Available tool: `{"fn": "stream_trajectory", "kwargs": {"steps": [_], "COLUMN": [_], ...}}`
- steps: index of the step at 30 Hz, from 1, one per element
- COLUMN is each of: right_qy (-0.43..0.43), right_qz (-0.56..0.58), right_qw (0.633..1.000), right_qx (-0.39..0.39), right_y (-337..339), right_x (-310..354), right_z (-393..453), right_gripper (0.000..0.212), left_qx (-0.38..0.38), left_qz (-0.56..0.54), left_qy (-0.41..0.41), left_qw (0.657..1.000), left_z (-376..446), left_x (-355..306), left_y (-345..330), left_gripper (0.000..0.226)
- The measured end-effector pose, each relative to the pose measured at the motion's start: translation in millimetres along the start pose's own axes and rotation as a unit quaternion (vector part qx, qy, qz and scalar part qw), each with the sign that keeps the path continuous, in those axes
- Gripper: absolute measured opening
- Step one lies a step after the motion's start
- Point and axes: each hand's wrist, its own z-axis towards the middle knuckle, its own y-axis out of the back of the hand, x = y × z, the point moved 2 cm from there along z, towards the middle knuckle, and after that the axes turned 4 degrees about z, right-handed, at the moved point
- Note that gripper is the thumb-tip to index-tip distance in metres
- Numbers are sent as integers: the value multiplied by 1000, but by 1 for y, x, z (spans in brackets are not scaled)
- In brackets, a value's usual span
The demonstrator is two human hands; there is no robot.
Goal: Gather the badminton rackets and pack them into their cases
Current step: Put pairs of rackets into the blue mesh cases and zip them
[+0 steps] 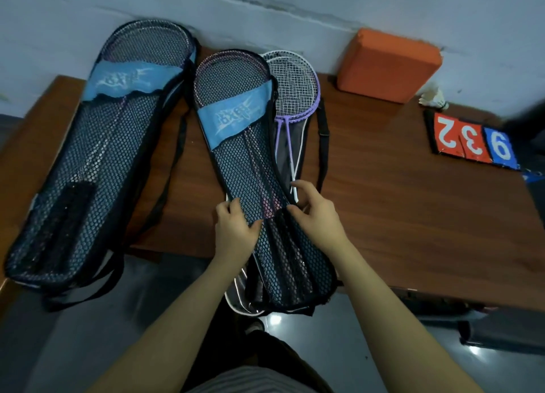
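Black mesh covers the face of the middle case (253, 168), which lies lengthwise on the wooden table (398, 209) with its handle end hanging over the near edge; purple-tinted rackets show through the netting, so this case looks already loaded. The left hand (236, 230) grips the mesh flap at its left edge, fingers curled over it, while the right hand (317, 212) pinches the flap's right edge between thumb and fingertips, the other fingers lifted and loosely spread. Beneath and to the right of this case lies another case (295, 144), open, with a purple racket (298, 88) and a white one (284, 65) resting on its dark lining, heads toward the wall and not yet covered. To the left, a further mesh case (97, 156) lies closed with rackets inside (its straps trail off the table). The step in hand appears to be shifting or setting aside the filled middle case to reach the open one underneath. The next move probably calls for lifting it clear without snagging the loose rackets' shafts, then folding the open cover over them. Farther out sit an orange block (389, 65), a shuttlecock (435, 97) and a flip scoreboard (472, 142).
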Motion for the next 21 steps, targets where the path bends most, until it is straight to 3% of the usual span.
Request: {"fn": "stream_trajectory", "kwargs": {"steps": [7, 12, 16, 21], "right_qy": [11, -30, -13, 9], "right_qz": [116, 95, 78, 61], "right_qw": [993, 995, 997, 998], "right_qx": [-33, -15, 16, 2], "right_y": [-4, -26, -47, -51], "right_x": [8, -5, -9, 0], "right_z": [-8, -11, -7, 21], "right_gripper": [30, 40, 56, 55], "left_qx": [-42, -52, -42, -45], "left_qz": [-71, -55, -43, -46], "left_qy": [-31, -13, 8, 19], "left_qw": [996, 997, 998, 998], "left_z": [-6, -9, -10, 4], "left_x": [0, 17, 31, 37], "left_y": [16, 36, 40, 42], "left_gripper": [55, 53, 55, 54]}}
